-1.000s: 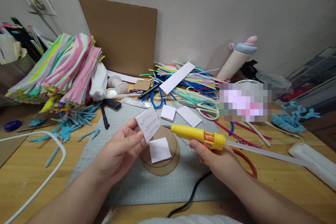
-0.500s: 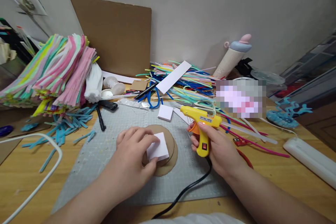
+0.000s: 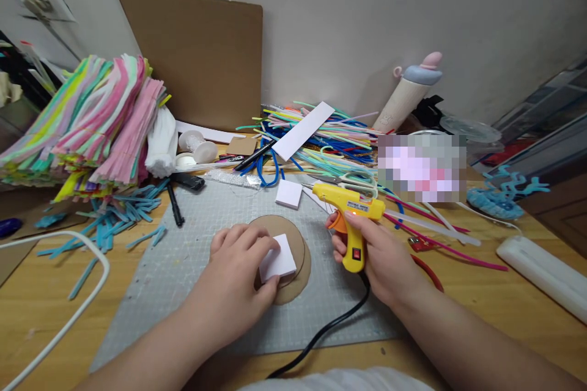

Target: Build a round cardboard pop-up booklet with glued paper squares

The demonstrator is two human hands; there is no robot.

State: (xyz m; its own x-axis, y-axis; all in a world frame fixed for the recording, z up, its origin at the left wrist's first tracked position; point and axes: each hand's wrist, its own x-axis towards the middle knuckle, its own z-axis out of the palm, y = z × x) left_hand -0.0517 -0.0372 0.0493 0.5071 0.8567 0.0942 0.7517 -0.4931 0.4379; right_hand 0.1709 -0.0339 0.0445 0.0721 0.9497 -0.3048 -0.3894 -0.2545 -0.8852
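Note:
My left hand (image 3: 241,275) grips a white square piece (image 3: 279,258) by its edges, between thumb and fingers. The square rests on or just over two stacked brown cardboard discs (image 3: 300,284); I cannot tell whether it touches them. To the right, my right hand (image 3: 373,256) is wrapped round the handle of a yellow hot glue gun (image 3: 353,208), fingers near its orange trigger. The gun's nozzle points left, beyond the discs, and a clear glue stick (image 3: 431,226) sticks out of its back. Another white square (image 3: 288,194) lies behind the discs on the grey cutting mat (image 3: 183,293).
Bundles of pipe cleaners (image 3: 92,122) stand at the left, with cut blue pieces (image 3: 110,220) before them. Scissors (image 3: 353,182) lie behind the gun. A black cord (image 3: 321,333) runs below it. A cardboard sheet (image 3: 197,61) leans on the wall beside a bottle (image 3: 406,95).
The view has shifted slightly. My left hand and the white square have moved a little to the right over the discs. The glue gun stays almost where it was.

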